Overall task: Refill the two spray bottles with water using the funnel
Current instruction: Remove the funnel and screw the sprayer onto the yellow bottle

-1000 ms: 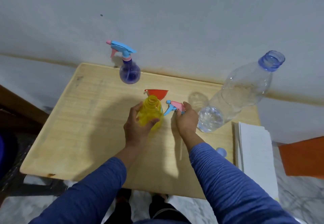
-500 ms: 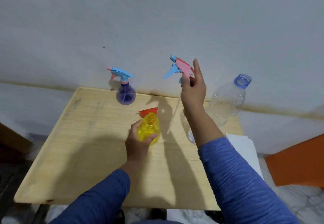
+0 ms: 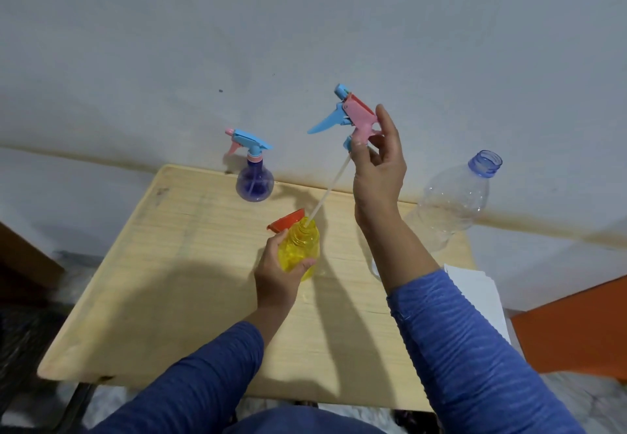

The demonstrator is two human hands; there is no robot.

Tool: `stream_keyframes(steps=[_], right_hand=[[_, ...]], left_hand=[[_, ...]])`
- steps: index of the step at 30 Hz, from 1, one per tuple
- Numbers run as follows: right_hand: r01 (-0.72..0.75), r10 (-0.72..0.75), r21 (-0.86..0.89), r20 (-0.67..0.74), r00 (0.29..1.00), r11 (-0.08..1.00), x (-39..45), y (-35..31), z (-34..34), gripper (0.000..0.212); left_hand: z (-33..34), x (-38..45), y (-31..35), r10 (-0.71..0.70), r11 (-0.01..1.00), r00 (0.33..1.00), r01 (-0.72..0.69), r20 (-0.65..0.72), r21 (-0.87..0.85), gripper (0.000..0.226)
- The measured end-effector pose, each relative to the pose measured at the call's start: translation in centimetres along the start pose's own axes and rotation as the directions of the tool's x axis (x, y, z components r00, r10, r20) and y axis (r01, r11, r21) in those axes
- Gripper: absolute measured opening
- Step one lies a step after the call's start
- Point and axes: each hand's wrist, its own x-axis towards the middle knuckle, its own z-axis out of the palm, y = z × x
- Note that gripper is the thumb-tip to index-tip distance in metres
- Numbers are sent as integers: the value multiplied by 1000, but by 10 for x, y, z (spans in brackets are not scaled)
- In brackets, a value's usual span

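Head view: left hand fingers wrapped around yellow bottle mid-tabletop. Right hand pinches sprayer head aloft, tube tip in bottle mouth. Funnel just behind.

Funnel behind held bottle

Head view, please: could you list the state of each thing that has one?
Yellow spray bottle: uncapped, gripped by left hand.
Trigger head: lifted by right hand, tube tip at the bottle's mouth.
Purple spray bottle: capped, upright.
Clear bottle: uncapped.
Funnel: unused, behind yellow bottle.
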Motion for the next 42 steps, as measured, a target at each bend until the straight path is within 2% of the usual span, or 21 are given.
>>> stream_keyframes(steps=[7,14,18,24,34,39,42], right_hand=[[-14,35,-127,163,986,992,-37,44,-5,50],[26,75,-278,346,935,960,-65,79,-17,72],[122,30,-331,420,907,936,-62,86,-21,69],[306,9,-416,605,796,856,-49,82,-24,63],[252,21,-395,571,821,883,-52,85,-29,59],[96,74,-302,505,860,948,-57,82,-29,60],[94,76,-302,507,859,949,-57,82,-27,60]], left_hand=[[2,1,-2,2,1000,1000,-2,-15,9,66],[5,3,-5,80,993,995,-74,-59,96,64],[4,2,-5,61,995,997,-57,-53,78,64],[4,1,-1,51,996,998,-49,-33,71,63],[4,0,0,60,995,998,-57,-34,87,63],[4,0,1,52,996,998,-50,-25,77,64],[4,0,0,48,996,999,-46,-22,80,64]])
